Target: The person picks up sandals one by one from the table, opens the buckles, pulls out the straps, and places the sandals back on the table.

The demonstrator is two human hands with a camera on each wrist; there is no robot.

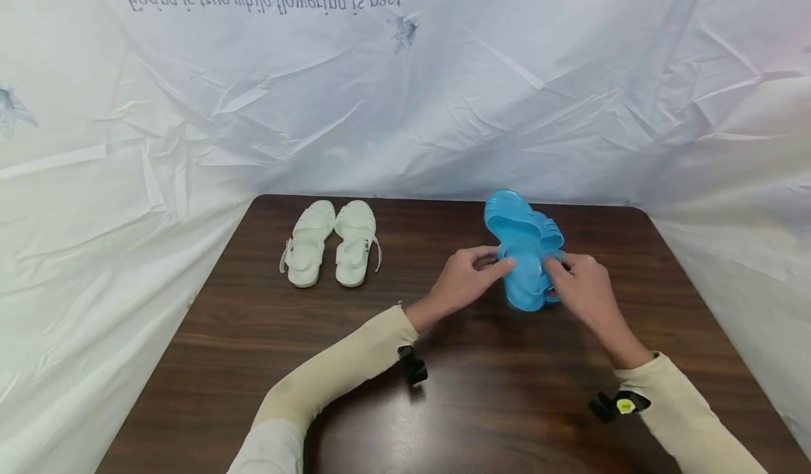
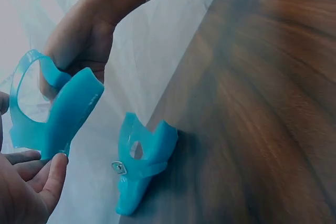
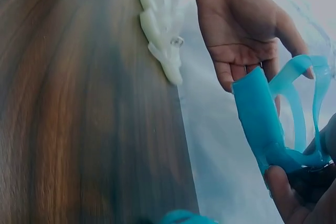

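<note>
Both hands hold a blue sandal (image 1: 524,277) above the far right part of the table, its toe pointing away and its inside facing up. My left hand (image 1: 465,277) pinches its left edge near the heel, thumb on the upper side. On the opposite side, my right hand (image 1: 586,287) pinches the strap area with thumb and fingers. A second blue sandal (image 2: 147,156) with a buckle rests on the table below; in the head view the held one hides much of it. Two white sandals (image 1: 306,245) lie side by side at the far left.
The dark wooden table (image 1: 253,361) has rounded far corners. White sheeting (image 1: 443,108) with printed lettering hangs behind it and at both sides. Black wrist cameras (image 1: 413,365) sit on both sleeves.
</note>
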